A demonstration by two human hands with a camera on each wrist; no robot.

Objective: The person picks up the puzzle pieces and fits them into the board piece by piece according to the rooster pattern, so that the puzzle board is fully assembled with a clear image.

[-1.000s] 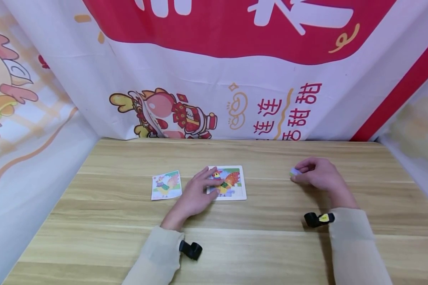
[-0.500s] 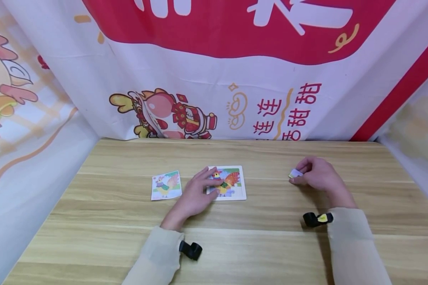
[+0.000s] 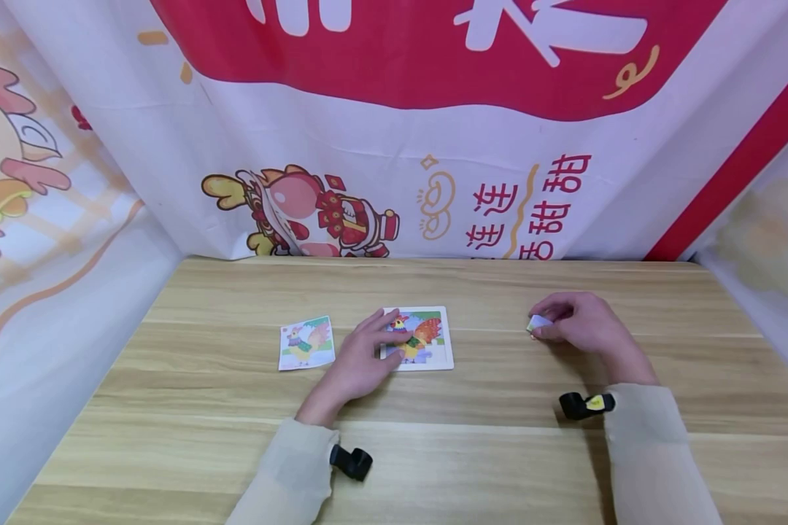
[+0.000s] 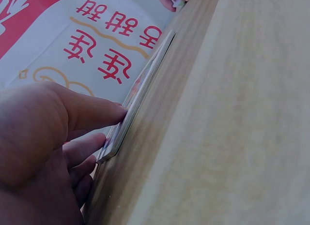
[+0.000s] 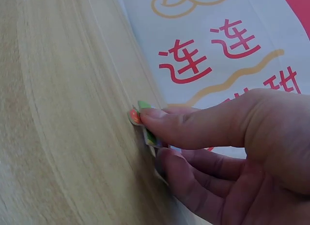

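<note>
My left hand [image 3: 364, 357] rests with spread, mostly straight fingers on a jigsaw puzzle [image 3: 428, 329] of a rooster. The puzzle lies in a white tray [image 3: 449, 356], and its lower right part shows bare tray. In the left wrist view, the thumb [image 4: 104, 113] touches the tray's near edge. Farther right, my right hand [image 3: 587, 321] pinches a small puzzle piece [image 3: 538, 323] between thumb and fingers, just above the table. The right wrist view shows green and orange printing on the piece [image 5: 136, 116]; whether several pieces overlap there, I cannot tell.
A square picture card [image 3: 306, 343] with the same rooster lies left of the tray. The wooden table [image 3: 473, 452] ends at the back against a printed white and red cloth [image 3: 394, 131]. Cloth also hangs at both sides.
My right fingers have turned the puzzle piece and shifted it slightly to the left. The left hand and the tray stay in place.
</note>
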